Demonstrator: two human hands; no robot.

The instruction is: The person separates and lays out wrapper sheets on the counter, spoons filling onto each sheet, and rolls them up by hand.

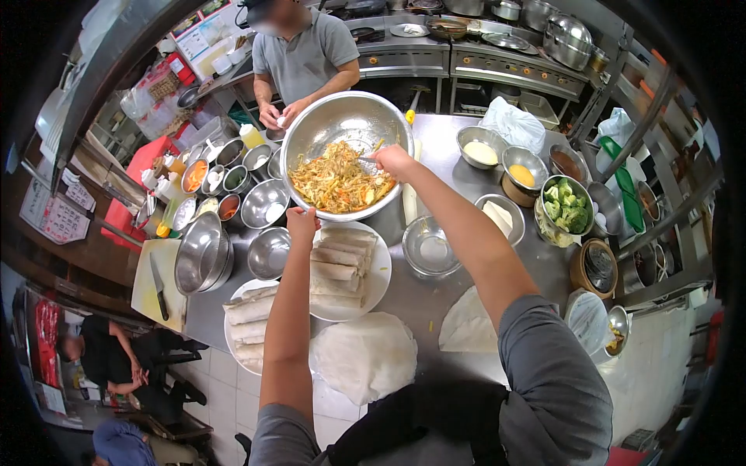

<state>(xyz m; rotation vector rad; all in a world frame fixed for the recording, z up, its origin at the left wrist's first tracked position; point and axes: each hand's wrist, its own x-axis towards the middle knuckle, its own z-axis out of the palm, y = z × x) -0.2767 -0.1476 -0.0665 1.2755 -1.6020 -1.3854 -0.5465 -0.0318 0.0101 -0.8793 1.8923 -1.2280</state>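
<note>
A large steel mixing bowl (330,116) is tilted toward me, with a shredded vegetable filling (338,182) heaped in its lower part. My left hand (303,222) is closed on the bowl's near rim. In my right hand (394,163) is a metal utensil (367,159) reaching into the filling; its working end is hidden. Below the bowl, rolled wraps (338,272) lie on a white plate (379,268), and more rolls (250,330) rest on a second plate at the left. Round thin wrapper sheets (364,353) lie at the table's near edge, beside a folded sheet (470,325).
Steel bowls (430,247), a broccoli bowl (566,206) and a yellow-filled bowl (522,168) stand right. Several small containers (230,153) crowd the left. A knife (158,287) lies on a cutting board (148,268). Across the table, a co-worker (303,58) holds something small and white.
</note>
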